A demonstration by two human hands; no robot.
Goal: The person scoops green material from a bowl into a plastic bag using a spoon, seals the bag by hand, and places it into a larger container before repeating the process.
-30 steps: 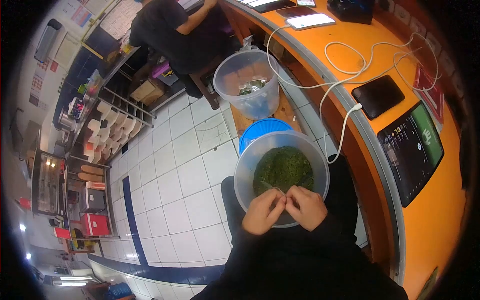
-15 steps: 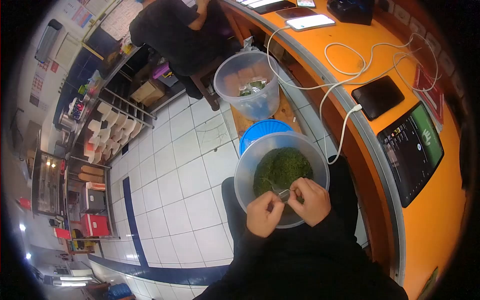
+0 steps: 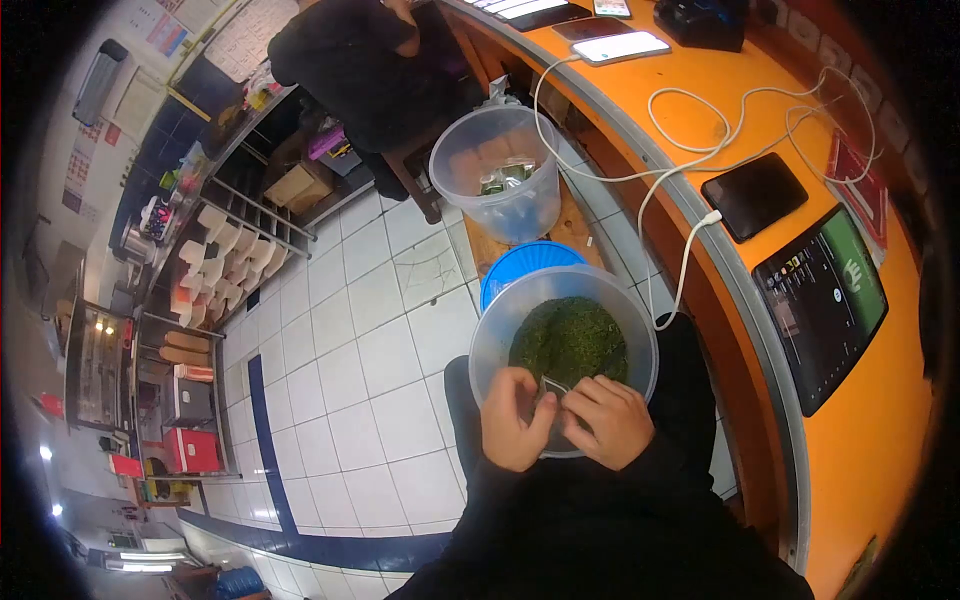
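A translucent round tub (image 3: 487, 345) sits between my legs, with chopped dark green herbs (image 3: 575, 338) inside. Over its near part, my left hand (image 3: 515, 420) and my right hand (image 3: 608, 422) are close together. Their fingertips pinch a small clear plastic bag (image 3: 553, 388), one side each; its lower part is hidden by the fingers. Just beyond the tub lies a blue lid (image 3: 528, 262). Farther off, a second translucent tub (image 3: 512, 205) holds small clear packets with green contents (image 3: 507, 177).
An orange counter (image 3: 860, 440) curves along the right, carrying a tablet (image 3: 820, 305), a black device (image 3: 755, 195), phones and white cables (image 3: 685, 235). A person in black (image 3: 350, 70) is beyond the tubs. Shelves with a red box (image 3: 192, 450) stand left.
My left hand has turned and shifted slightly left and up, and my right hand has moved a little left. The bag has moved left with them. The person beyond has shifted slightly right.
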